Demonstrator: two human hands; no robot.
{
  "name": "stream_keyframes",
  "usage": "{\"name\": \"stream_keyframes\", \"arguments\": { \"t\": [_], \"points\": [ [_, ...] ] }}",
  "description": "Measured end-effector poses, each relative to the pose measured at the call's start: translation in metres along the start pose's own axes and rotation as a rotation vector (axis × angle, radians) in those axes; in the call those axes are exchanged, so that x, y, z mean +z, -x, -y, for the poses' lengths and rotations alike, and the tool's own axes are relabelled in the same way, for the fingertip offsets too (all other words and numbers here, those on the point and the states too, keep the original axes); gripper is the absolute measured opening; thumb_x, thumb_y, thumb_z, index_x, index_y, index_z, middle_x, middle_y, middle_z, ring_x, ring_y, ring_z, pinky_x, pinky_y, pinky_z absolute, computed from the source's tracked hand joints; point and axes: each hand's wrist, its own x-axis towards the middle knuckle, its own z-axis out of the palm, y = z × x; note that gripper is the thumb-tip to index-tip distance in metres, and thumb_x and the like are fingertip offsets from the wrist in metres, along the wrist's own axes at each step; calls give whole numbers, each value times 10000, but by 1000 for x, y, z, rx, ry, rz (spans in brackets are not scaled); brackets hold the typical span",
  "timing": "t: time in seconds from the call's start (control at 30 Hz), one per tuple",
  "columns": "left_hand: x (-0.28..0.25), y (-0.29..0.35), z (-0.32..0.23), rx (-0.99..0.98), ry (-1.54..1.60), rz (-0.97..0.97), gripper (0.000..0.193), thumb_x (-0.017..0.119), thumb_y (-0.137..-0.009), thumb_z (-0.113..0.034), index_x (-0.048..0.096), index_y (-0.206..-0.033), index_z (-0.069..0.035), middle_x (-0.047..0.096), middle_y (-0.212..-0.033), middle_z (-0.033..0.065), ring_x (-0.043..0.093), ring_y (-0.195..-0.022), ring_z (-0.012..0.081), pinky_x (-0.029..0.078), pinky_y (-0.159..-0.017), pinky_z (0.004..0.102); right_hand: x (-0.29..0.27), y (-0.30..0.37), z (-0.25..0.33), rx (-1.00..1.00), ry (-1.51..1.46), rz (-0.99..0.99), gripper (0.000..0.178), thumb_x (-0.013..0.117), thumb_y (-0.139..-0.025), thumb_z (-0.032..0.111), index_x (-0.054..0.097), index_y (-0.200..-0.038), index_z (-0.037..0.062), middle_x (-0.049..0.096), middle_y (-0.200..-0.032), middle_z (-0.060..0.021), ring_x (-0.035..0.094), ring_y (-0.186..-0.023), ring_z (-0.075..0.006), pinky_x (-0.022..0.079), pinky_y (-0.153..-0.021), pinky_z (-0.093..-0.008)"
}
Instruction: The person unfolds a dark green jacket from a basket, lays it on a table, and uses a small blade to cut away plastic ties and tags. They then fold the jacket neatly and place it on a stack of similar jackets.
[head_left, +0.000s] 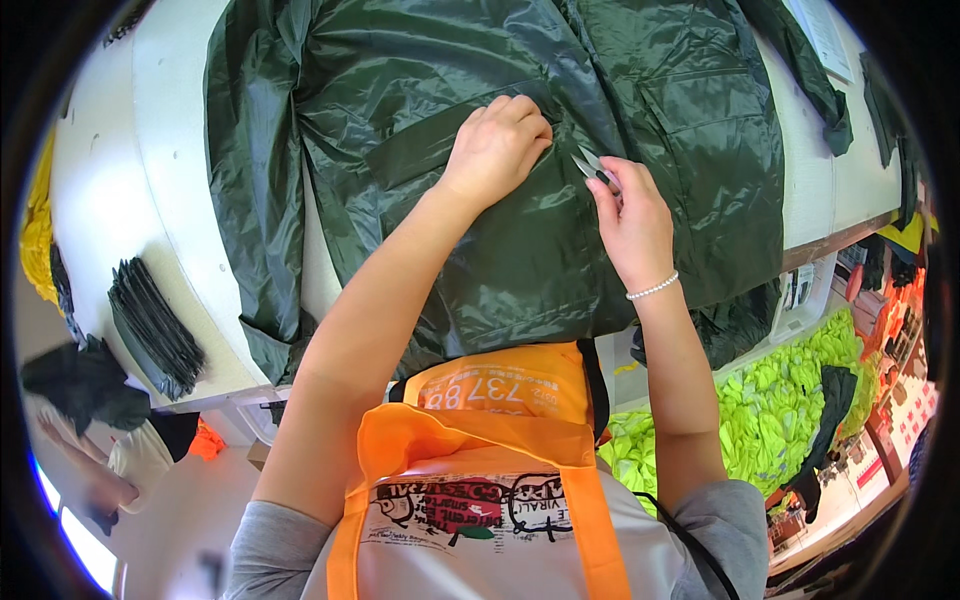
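A dark green, shiny jacket lies spread over the white table in front of me. My left hand is closed in a pinch at the end of a pocket flap on the jacket's left half. Its fingertips are partly hidden, so a loose thread between them cannot be made out. In my right hand is a pair of thread snips, the fingers wrapped round the handles. The two pointed blades stand slightly apart, aimed up and left toward my left fingertips, just above the jacket front.
A stack of folded dark pieces lies on the white table at the left. Bright yellow-green garments are heaped below the table's right edge. A person's arm shows at the lower left. My orange apron touches the near side.
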Motion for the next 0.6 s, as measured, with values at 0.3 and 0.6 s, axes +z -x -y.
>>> {"name": "stream_keyframes", "arguments": {
  "t": [0.3, 0.6],
  "points": [
    [-1, -6, -3, -107, 15, 35, 55, 632, -780, -107, 619, -824, -76, 591, -878, 50, 586, -870, 263, 488, -713, 367, 6, -20, 11, -140, 228, 21, 181, 600, -877, 204, 590, -991, 64, 584, -884, -94, 616, -766, -287, 500, -625, -383],
    [0, -5, -3, -118, 28, 19, 56, 639, -777, -112, 620, -815, -76, 591, -870, 52, 585, -862, 267, 488, -715, 372, 7, -28, 12, -173, 296, 88, 134, 593, -876, 199, 584, -917, 71, 577, -834, -99, 613, -737, -284, 493, -608, -386]
  ]
}}
